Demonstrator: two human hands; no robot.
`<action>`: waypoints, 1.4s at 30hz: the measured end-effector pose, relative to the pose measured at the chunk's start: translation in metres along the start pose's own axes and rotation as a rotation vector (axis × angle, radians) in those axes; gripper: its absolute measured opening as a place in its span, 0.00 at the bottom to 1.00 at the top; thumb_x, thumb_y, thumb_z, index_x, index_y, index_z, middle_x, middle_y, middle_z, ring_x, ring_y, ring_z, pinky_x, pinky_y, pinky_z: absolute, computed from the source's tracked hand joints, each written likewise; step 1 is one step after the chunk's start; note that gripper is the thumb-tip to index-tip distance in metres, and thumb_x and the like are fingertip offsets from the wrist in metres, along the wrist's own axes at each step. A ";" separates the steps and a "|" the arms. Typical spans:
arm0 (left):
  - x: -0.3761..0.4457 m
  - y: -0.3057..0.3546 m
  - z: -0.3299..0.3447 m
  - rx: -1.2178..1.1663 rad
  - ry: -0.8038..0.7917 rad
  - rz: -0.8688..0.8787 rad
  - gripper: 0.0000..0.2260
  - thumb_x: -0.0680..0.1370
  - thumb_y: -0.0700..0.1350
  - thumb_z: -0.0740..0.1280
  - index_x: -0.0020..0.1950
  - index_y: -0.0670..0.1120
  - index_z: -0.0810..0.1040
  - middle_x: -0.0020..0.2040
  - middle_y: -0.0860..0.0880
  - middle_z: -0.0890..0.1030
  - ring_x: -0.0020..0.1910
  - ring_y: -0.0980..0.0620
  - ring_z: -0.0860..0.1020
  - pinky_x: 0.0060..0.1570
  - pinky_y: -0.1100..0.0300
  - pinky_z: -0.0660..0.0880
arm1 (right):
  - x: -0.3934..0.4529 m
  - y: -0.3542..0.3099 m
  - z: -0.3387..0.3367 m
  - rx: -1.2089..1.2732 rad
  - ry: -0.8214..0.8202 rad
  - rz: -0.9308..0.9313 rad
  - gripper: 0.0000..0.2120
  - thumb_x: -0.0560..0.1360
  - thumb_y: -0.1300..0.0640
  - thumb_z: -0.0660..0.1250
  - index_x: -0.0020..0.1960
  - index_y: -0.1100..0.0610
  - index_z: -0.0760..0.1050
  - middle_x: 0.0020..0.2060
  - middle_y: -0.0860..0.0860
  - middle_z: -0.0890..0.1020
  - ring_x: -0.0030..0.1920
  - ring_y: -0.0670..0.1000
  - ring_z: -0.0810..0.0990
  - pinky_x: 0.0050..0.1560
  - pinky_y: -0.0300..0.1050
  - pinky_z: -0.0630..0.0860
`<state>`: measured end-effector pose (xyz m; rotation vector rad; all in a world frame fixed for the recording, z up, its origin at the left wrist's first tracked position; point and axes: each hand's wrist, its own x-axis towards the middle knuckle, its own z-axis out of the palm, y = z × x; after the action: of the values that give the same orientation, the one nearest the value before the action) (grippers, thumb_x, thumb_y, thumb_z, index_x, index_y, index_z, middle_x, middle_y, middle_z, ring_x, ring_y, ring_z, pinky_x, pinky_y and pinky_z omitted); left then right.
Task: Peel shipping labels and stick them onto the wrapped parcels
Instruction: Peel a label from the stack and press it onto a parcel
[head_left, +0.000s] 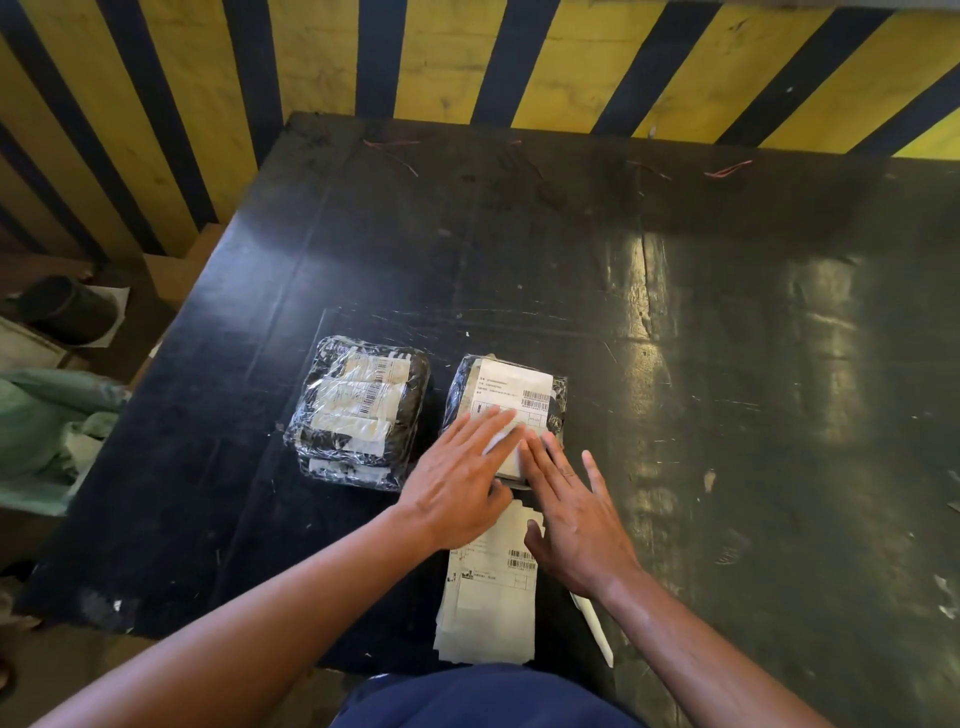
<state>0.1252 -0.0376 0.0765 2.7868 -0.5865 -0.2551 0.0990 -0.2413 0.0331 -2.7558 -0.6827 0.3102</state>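
1. Right then, both hands lay flat on the shipping label (511, 395) atop the right wrapped parcel (457, 389). Left hand (457, 486) had fingers straight and close together, pressing the label's near-left part. Right hand (574, 512) had fingers straight, spread wider, w/ index and middle on the label's near edge; neither hand gripped anything.
2. Step in hand, as I judged it: smoothing the label down. Best done w/ flat fingers swept from middle outward to the edges, pushing air out, since the film wrap looked crinkly and could leave bubbles or lifted corners.
3. Label's long axis ran near-to-far from the person, tilted slightly right at the far end; barcode sat on its right side. Parcel's long axis ran the same way, approx.
4. That parcel sat on the black table (675, 312), about centre, just in front of the person.
5. Second wrapped parcel (358, 413) lay just left of it, apart, not touching.
6. Stack of label sheets (488, 603) lay nearer the person, partly under both hands.
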 end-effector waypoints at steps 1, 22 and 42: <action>0.003 0.001 0.005 0.001 -0.048 0.007 0.33 0.82 0.52 0.56 0.87 0.48 0.53 0.87 0.49 0.48 0.86 0.51 0.45 0.85 0.50 0.46 | 0.000 0.000 -0.001 -0.006 -0.004 -0.002 0.47 0.80 0.52 0.64 0.85 0.53 0.34 0.85 0.48 0.38 0.84 0.48 0.33 0.83 0.64 0.42; 0.037 -0.026 -0.014 0.105 -0.050 -0.042 0.30 0.83 0.56 0.52 0.83 0.44 0.60 0.82 0.48 0.64 0.82 0.51 0.62 0.84 0.46 0.50 | 0.004 0.001 -0.003 0.002 -0.022 -0.001 0.47 0.80 0.52 0.64 0.85 0.51 0.34 0.85 0.47 0.38 0.83 0.47 0.32 0.83 0.64 0.41; 0.055 -0.054 -0.018 -0.155 -0.007 -0.331 0.35 0.85 0.57 0.59 0.87 0.51 0.45 0.87 0.47 0.51 0.85 0.44 0.56 0.82 0.46 0.57 | 0.005 -0.004 -0.007 0.304 0.152 0.086 0.41 0.80 0.49 0.65 0.86 0.48 0.48 0.86 0.46 0.47 0.85 0.45 0.43 0.83 0.51 0.50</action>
<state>0.1986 -0.0084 0.0705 2.7181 -0.0964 -0.3619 0.1034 -0.2368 0.0405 -2.4901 -0.4391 0.2003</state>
